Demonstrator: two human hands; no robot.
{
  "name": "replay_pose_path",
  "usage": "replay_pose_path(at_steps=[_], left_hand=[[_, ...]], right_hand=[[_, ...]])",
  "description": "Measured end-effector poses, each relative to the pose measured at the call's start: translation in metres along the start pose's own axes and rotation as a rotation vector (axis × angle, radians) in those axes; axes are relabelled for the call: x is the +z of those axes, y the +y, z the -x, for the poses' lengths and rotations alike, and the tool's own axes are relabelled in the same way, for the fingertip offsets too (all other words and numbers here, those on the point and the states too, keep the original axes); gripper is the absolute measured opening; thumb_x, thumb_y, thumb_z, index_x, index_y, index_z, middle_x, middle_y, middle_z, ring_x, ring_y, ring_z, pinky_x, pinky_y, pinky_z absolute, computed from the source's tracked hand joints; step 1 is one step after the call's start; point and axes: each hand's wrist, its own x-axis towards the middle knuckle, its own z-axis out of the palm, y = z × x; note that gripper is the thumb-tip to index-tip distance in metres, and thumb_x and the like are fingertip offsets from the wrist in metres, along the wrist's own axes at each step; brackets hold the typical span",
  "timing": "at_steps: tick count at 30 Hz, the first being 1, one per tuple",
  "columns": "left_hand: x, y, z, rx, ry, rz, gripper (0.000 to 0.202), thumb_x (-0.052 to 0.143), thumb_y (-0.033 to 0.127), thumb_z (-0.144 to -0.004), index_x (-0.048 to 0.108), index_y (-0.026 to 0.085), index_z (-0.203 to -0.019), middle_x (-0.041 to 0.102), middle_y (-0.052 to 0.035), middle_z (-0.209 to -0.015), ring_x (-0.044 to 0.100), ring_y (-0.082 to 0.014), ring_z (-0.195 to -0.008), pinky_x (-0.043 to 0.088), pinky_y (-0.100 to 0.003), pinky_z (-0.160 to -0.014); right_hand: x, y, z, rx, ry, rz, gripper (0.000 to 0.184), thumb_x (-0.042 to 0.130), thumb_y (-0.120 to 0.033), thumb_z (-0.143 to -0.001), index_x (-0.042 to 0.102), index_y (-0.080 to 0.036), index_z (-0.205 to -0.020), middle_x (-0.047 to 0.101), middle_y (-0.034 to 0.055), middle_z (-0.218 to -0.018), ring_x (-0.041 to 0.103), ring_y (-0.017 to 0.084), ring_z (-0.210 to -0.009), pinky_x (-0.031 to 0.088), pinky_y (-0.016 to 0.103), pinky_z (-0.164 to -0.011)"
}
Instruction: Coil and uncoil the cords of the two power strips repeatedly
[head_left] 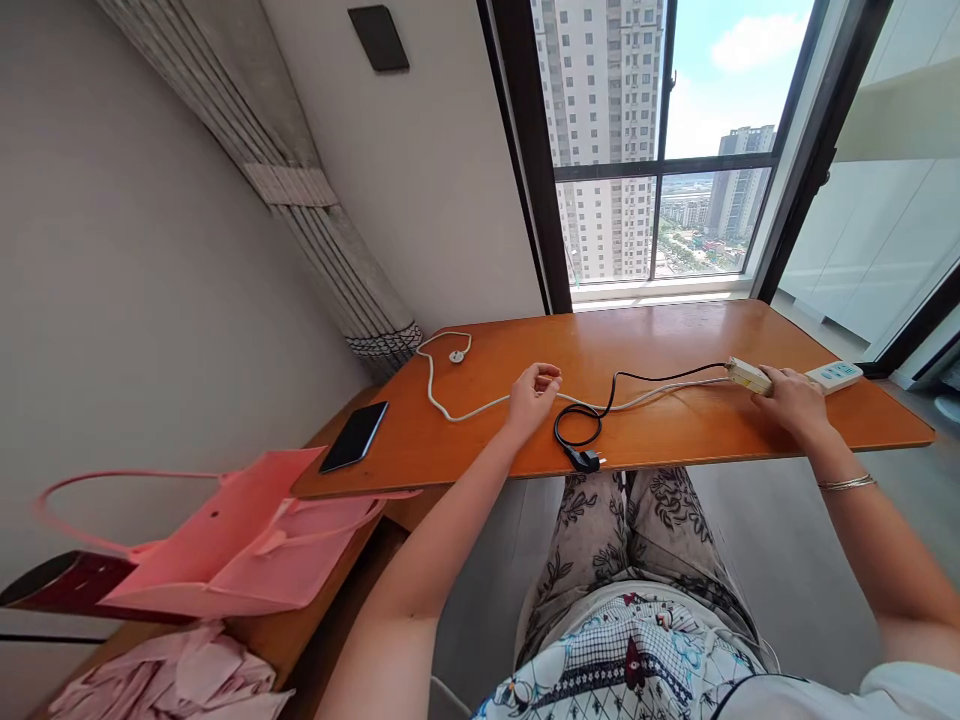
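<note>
The counter (675,340) carries one phone (355,436), one power strip (835,376) and two cords, a white cord (480,409) and a black cord (660,379), with two plugs, a white plug (457,356) and a black plug (585,460). There are two hands, left hand (535,392) and right hand (795,400), and one bag (247,540).

The right hand (795,402) hides whether the cream oblong block (748,376) and the white plastic socket strip (836,376) join. Whether the left hand (532,394) touches the long white cable (480,409) cannot be told. A pink open-topped bag (247,535) partly covers a dark-red case (75,585); the bottom edge crops crumpled pale-pink cloth (172,680).
</note>
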Motion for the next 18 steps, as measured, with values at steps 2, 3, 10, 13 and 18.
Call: replay_pose_path(at_steps=[2, 3, 10, 13, 18], left_hand=[[-0.001, 0.008, 0.024, 0.261, -0.253, -0.104, 0.023, 0.054, 0.019, -0.081, 0.063, 0.020, -0.102, 0.071, -0.0069, -0.102, 0.067, -0.0187, -0.089, 0.054, -0.033, -0.082], [-0.001, 0.012, 0.035, 0.392, -0.410, -0.182, 0.030, 0.055, 0.013, -0.076, 0.064, 0.020, -0.103, 0.071, -0.0073, -0.107, 0.066, -0.0199, -0.095, 0.054, -0.033, -0.087], [-0.006, 0.013, 0.065, 0.516, -0.669, -0.475, 0.044, 0.053, 0.005, -0.073, 0.067, 0.020, -0.111, 0.066, -0.0105, -0.128, 0.065, -0.0249, -0.113, 0.051, -0.035, -0.097], [-0.009, 0.008, 0.060, 0.367, -0.686, -0.329, 0.030, 0.055, 0.010, -0.076, 0.070, 0.025, -0.098, 0.072, -0.0074, -0.109, 0.068, -0.0241, -0.100, 0.052, -0.033, -0.091], [-0.024, 0.006, 0.048, 0.061, -0.413, -0.007, 0.016, 0.063, 0.027, -0.079, 0.069, 0.025, -0.094, 0.071, -0.0056, -0.088, 0.067, -0.0240, -0.085, 0.051, -0.035, -0.084]], right_hand=[[0.002, 0.013, 0.005, 0.039, -0.004, 0.012, 0.059, 0.049, -0.042, -0.087, 0.057, -0.018, -0.140, 0.067, 0.0175, -0.123, 0.061, 0.035, -0.111, 0.044, 0.044, -0.087], [0.002, 0.019, 0.007, 0.055, -0.009, 0.015, 0.059, 0.049, -0.042, -0.087, 0.057, -0.018, -0.140, 0.067, 0.0175, -0.123, 0.060, 0.035, -0.112, 0.044, 0.045, -0.088], [0.007, 0.043, 0.024, 0.075, 0.027, 0.004, 0.056, 0.047, -0.040, -0.088, 0.058, -0.019, -0.139, 0.063, 0.0180, -0.133, 0.058, 0.037, -0.115, 0.047, 0.049, -0.087], [0.011, 0.047, 0.027, 0.084, 0.024, 0.006, 0.056, 0.048, -0.040, -0.088, 0.058, -0.018, -0.139, 0.064, 0.0183, -0.132, 0.058, 0.038, -0.116, 0.047, 0.051, -0.089], [0.005, 0.053, 0.030, 0.123, 0.039, 0.016, 0.057, 0.049, -0.040, -0.088, 0.056, -0.018, -0.141, 0.065, 0.0197, -0.129, 0.059, 0.038, -0.115, 0.044, 0.052, -0.090]])
